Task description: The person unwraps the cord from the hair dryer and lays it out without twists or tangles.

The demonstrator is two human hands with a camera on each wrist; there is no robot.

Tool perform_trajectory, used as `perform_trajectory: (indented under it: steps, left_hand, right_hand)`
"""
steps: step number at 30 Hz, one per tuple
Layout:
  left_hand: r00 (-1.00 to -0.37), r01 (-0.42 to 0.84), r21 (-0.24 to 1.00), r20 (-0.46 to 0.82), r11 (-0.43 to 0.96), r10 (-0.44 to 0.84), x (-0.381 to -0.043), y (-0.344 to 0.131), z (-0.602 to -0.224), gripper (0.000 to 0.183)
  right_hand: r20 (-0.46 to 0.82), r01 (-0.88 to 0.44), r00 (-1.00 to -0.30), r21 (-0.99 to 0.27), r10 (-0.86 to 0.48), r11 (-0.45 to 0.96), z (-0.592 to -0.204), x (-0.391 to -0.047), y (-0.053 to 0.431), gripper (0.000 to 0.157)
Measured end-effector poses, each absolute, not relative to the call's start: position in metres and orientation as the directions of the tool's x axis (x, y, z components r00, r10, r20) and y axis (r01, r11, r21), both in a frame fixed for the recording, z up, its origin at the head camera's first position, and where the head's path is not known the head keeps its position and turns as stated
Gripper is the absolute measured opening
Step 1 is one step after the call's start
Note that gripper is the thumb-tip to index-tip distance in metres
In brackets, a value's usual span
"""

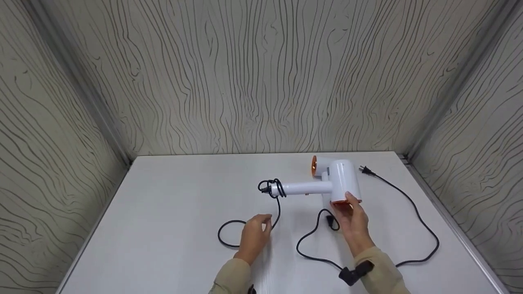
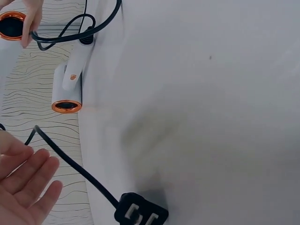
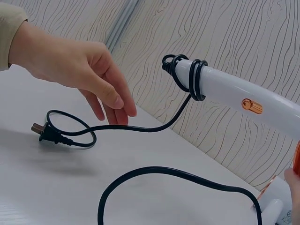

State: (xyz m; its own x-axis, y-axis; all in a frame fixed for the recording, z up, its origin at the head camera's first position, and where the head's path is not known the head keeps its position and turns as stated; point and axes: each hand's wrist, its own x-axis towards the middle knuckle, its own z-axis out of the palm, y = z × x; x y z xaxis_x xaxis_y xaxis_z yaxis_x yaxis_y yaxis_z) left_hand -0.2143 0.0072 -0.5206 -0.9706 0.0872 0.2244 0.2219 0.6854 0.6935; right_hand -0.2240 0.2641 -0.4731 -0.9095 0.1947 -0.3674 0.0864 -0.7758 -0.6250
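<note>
My right hand [image 1: 353,224] grips a white hair dryer [image 1: 343,179] by the orange-rimmed end of its barrel, raised above the table with the handle pointing left. Black cord [image 3: 197,82] is wound in several turns round the handle's end. From there a loose length runs down to my left hand [image 1: 254,238], whose relaxed fingers touch the cord or lie just against it. This cord ends in a two-pin plug [image 3: 49,133], which the left hand hides in the head view. A second white hair dryer [image 1: 322,166] with an orange rim is behind the held one, partly covered.
The second dryer's black cord [image 1: 416,216] loops over the right side of the white table [image 1: 175,204], passing below my right forearm. Its plug [image 1: 366,170] lies at the back right. Wood-grain panels [image 1: 261,81] enclose the table at the back and sides.
</note>
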Motion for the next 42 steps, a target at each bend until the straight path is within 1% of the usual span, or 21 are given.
perform_trajectory:
  steps: [4,9,15,22,27,30,37,40,42]
  left_hand:
    - [-0.976,0.208,0.739,0.201,0.641,0.084,-0.224,0.011,-0.516,0.019]
    - [-0.971,0.229,0.776,0.225,0.588,0.082,-0.235,0.016,-0.512,0.020]
    - [-0.966,0.240,0.788,0.251,0.567,0.060,-0.244,0.021,-0.513,0.019]
    - [-0.986,0.160,0.866,0.158,0.474,0.045,-0.249,0.025,-0.513,0.023]
    - [-0.987,0.158,0.895,0.149,0.416,0.054,-0.251,0.025,-0.513,0.022]
    - [-0.986,0.164,0.899,0.148,0.406,0.072,-0.251,0.025,-0.513,0.020]
    - [-0.979,0.204,0.873,0.190,0.443,0.076,-0.255,0.018,-0.512,0.014]
    - [-0.978,0.205,0.864,0.199,0.459,0.063,-0.256,0.014,-0.512,0.015]
    - [-0.975,0.217,0.858,0.217,0.465,0.055,-0.258,0.011,-0.513,0.016]
  right_hand:
    - [-0.361,0.076,-0.912,-0.614,0.193,-0.785,-0.472,-0.224,0.264,0.068]
    - [-0.349,0.074,-0.919,-0.613,0.185,-0.787,-0.471,-0.222,0.263,0.068]
    - [-0.318,0.084,-0.926,-0.701,0.205,-0.708,-0.471,-0.221,0.262,0.063]
    - [-0.303,0.088,-0.933,-0.718,0.196,-0.690,-0.471,-0.220,0.262,0.067]
    - [-0.294,0.091,-0.936,-0.731,0.192,-0.676,-0.470,-0.221,0.261,0.066]
    - [-0.300,0.093,-0.934,-0.730,0.195,-0.677,-0.471,-0.221,0.261,0.065]
    - [-0.311,0.109,-0.933,-0.724,0.181,-0.681,-0.471,-0.220,0.262,0.067]
    - [-0.304,0.104,-0.936,-0.720,0.177,-0.686,-0.471,-0.219,0.263,0.062]
    - [-0.312,0.101,-0.933,-0.707,0.180,-0.700,-0.470,-0.219,0.264,0.055]
